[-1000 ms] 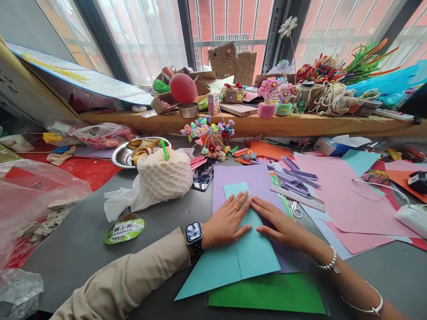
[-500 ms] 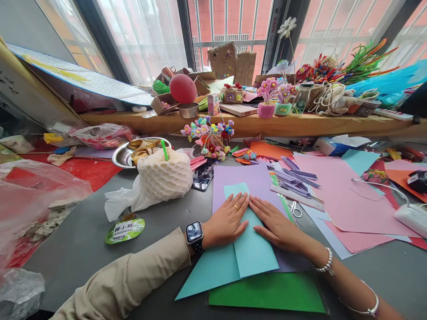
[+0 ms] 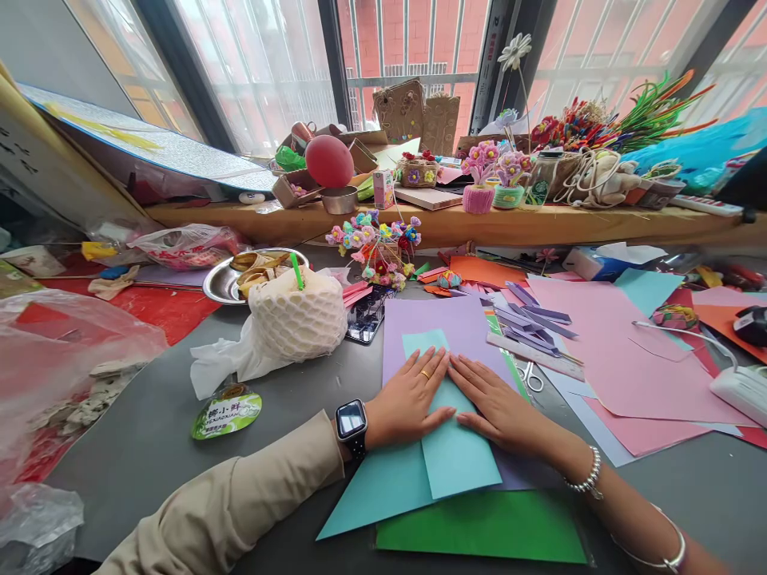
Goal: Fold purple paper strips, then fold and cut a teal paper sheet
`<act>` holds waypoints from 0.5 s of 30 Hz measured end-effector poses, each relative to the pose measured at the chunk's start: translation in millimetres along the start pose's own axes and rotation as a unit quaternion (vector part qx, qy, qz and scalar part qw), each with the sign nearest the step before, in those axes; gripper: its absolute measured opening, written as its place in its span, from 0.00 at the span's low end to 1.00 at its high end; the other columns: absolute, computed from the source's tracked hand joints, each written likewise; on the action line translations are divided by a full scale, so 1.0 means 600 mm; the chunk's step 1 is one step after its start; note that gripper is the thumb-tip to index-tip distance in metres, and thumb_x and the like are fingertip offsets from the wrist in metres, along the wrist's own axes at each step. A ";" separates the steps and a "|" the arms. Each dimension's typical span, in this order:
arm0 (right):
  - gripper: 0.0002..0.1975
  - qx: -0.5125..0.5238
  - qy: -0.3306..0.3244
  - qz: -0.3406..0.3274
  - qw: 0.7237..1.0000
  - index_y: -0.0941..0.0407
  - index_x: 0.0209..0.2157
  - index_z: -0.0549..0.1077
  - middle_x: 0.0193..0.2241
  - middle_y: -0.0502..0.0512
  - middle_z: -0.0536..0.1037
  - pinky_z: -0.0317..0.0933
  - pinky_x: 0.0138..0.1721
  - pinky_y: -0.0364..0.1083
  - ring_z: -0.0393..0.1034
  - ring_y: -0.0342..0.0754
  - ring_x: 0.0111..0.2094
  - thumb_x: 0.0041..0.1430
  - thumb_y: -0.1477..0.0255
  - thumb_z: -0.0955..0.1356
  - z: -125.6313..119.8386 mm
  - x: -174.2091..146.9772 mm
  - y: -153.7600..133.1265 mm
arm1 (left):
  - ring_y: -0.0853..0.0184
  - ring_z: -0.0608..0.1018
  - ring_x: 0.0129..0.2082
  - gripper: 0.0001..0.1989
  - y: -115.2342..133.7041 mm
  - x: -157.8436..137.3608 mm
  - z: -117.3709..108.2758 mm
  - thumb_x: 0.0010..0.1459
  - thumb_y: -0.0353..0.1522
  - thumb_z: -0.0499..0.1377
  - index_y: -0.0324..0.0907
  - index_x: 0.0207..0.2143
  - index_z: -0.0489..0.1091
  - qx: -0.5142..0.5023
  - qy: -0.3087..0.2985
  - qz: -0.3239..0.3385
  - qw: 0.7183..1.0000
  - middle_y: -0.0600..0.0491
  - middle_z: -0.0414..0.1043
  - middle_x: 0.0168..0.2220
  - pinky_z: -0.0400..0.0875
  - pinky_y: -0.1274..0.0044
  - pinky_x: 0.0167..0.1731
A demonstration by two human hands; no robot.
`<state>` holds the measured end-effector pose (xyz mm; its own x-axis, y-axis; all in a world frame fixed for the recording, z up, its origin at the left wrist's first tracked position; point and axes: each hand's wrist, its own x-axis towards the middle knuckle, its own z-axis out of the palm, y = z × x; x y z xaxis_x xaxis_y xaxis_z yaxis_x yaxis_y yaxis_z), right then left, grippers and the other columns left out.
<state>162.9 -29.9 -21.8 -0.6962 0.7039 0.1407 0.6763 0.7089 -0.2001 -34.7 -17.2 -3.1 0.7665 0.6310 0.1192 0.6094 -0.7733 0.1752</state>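
A folded sheet of turquoise paper (image 3: 459,459) lies in front of me, one flap laid over the rest. Flat across its left side is my left hand (image 3: 404,399), with fingers stretched out and a ring on one of them. My right hand (image 3: 500,403) rests flat on the right edge of the flap, fingertips almost meeting the left ones. Neither hand grips anything. Beneath the turquoise sheet are purple paper (image 3: 435,315) and a green pack of paper (image 3: 479,527). Parts of the fold are hidden under my palms.
Scissors (image 3: 531,377), a ruler (image 3: 536,355) and purple strips (image 3: 527,319) lie to the right, beside pink paper (image 3: 647,359). On the left stand a net-wrapped coconut (image 3: 296,319) with a green straw and a metal bowl (image 3: 216,286). A phone (image 3: 368,315) lies behind.
Both hands stay pressed on the turquoise paper in almost the same place. The whole view has shifted very slightly; nothing else has visibly moved.
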 end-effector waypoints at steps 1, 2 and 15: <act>0.34 -0.002 -0.006 -0.004 1.000 0.54 0.57 0.31 0.58 0.55 0.40 0.41 0.55 0.55 0.34 0.50 0.57 0.55 0.57 0.54 -0.002 -0.002 0.000 | 0.61 0.41 0.57 0.33 0.000 0.000 0.000 0.55 0.45 0.40 0.30 0.56 0.39 0.000 -0.001 -0.001 1.000 0.41 0.40 0.57 0.40 0.67 0.54; 0.34 -0.004 -0.011 -0.008 1.000 0.55 0.57 0.32 0.58 0.55 0.40 0.41 0.55 0.55 0.34 0.51 0.57 0.55 0.57 0.55 -0.004 -0.004 0.000 | 0.61 0.41 0.57 0.33 0.000 -0.001 0.000 0.55 0.45 0.40 0.30 0.56 0.39 0.000 -0.001 -0.002 1.000 0.41 0.40 0.57 0.40 0.67 0.54; 0.32 -0.061 -0.021 -0.028 0.998 0.55 0.57 0.35 0.57 0.55 0.45 0.45 0.52 0.58 0.38 0.53 0.57 0.56 0.58 0.54 -0.006 -0.062 -0.015 | 0.60 0.41 0.57 0.32 -0.001 -0.002 0.002 0.55 0.45 0.39 0.31 0.56 0.43 0.009 -0.007 -0.005 1.000 0.42 0.40 0.58 0.39 0.68 0.54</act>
<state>183.6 -62.7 -21.7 -0.7409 0.6630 0.1068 0.6592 0.7484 -0.0729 -35.6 -17.3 -4.8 0.7636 0.6372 0.1042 0.6198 -0.7686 0.1581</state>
